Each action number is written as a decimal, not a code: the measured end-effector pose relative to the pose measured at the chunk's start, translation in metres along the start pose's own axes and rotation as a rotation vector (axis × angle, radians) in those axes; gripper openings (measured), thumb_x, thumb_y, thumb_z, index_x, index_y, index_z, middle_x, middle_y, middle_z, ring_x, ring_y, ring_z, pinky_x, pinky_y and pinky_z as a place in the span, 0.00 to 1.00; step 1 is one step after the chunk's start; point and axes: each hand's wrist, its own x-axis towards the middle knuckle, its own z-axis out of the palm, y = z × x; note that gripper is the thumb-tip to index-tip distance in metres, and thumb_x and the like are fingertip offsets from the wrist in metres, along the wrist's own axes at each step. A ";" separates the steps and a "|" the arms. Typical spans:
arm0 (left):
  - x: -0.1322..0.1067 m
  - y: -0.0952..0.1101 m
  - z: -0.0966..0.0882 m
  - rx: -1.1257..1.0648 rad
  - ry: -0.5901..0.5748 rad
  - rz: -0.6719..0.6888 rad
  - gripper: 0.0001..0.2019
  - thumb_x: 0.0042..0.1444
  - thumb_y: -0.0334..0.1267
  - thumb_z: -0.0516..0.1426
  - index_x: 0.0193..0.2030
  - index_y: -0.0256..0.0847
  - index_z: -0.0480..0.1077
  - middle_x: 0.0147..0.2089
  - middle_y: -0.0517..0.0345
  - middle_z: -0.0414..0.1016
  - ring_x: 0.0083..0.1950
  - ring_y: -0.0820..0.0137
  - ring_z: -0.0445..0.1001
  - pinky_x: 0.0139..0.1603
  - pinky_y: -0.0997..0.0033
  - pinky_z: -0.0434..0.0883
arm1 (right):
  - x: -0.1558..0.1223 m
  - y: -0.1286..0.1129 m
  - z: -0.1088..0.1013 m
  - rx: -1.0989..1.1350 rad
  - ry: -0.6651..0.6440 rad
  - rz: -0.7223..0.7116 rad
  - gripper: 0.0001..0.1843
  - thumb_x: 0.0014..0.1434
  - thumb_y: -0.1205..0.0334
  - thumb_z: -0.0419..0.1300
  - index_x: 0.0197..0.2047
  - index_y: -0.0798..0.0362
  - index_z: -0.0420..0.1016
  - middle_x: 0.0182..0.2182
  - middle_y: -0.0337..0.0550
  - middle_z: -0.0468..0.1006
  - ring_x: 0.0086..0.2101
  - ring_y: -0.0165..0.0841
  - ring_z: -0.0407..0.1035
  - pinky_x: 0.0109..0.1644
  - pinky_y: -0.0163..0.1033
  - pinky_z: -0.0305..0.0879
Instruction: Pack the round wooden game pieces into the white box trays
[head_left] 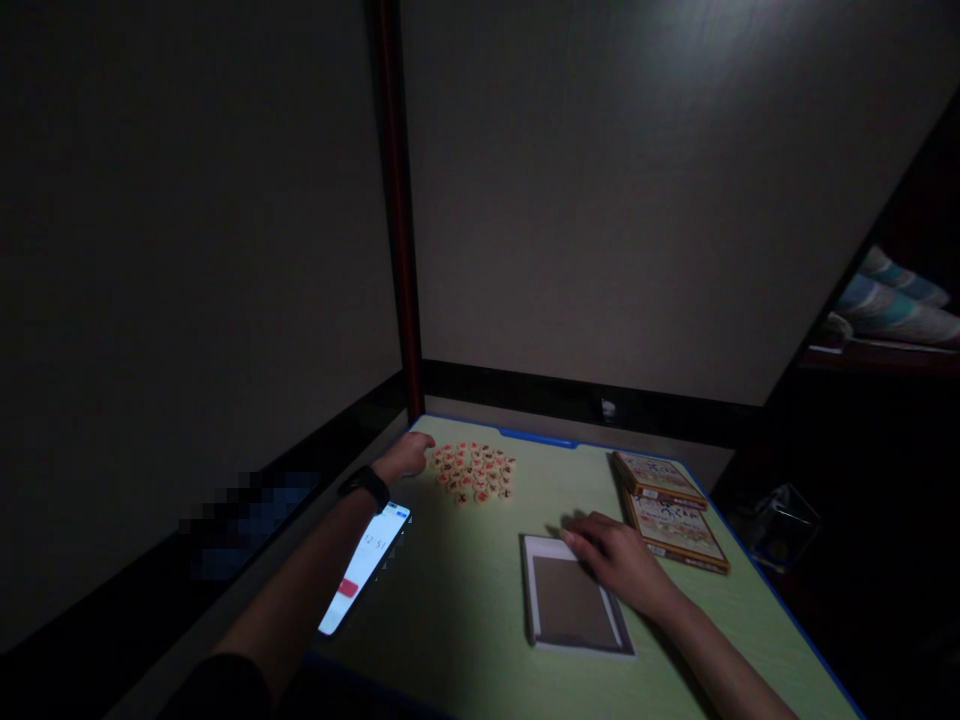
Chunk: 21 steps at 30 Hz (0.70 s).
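A cluster of round xiangqi pieces (474, 472) with red and dark characters lies spread at the far left of the green table. At its left edge is my left hand (407, 455), its fingers drawn together beside the outermost pieces; whatever they may hold is hidden. A dark band circles that wrist. My right hand (611, 560) hovers or rests over the upper right edge of a shallow box (577, 600) with a white border and a brown-grey inside. Its fingers are loosely bent and apart, with nothing visible in them.
A lit phone (367, 565) lies under my left forearm. Two printed game boxes (675, 520) overlap at the right, one resting partly on the other. The table (465, 580) has a blue rim, and walls meet in a corner behind it.
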 end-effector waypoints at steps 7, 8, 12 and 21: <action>0.001 0.003 -0.001 -0.019 0.017 0.000 0.24 0.51 0.23 0.55 0.56 0.38 0.74 0.56 0.50 0.77 0.57 0.64 0.74 0.59 0.72 0.68 | 0.000 0.001 0.001 0.016 0.007 0.001 0.27 0.68 0.43 0.46 0.42 0.51 0.80 0.37 0.48 0.80 0.38 0.40 0.75 0.42 0.41 0.67; 0.001 0.004 -0.002 -0.023 0.019 0.001 0.24 0.51 0.23 0.55 0.56 0.38 0.73 0.55 0.50 0.78 0.57 0.64 0.75 0.59 0.72 0.68 | 0.000 0.001 0.001 0.020 0.006 0.000 0.26 0.68 0.43 0.46 0.42 0.51 0.80 0.37 0.48 0.80 0.38 0.40 0.75 0.42 0.41 0.67; 0.001 0.001 -0.005 -0.025 0.017 -0.018 0.24 0.52 0.24 0.56 0.57 0.37 0.72 0.54 0.48 0.78 0.55 0.64 0.76 0.57 0.72 0.69 | 0.000 0.001 0.000 0.023 0.002 0.003 0.25 0.68 0.45 0.47 0.41 0.51 0.80 0.36 0.48 0.79 0.37 0.40 0.75 0.42 0.41 0.67; -0.001 0.003 -0.006 0.021 -0.064 -0.102 0.14 0.52 0.25 0.56 0.45 0.34 0.75 0.51 0.41 0.78 0.52 0.60 0.77 0.46 0.72 0.72 | 0.000 0.001 0.001 -0.004 0.001 0.006 0.25 0.69 0.45 0.47 0.42 0.51 0.80 0.37 0.48 0.80 0.38 0.40 0.75 0.42 0.41 0.67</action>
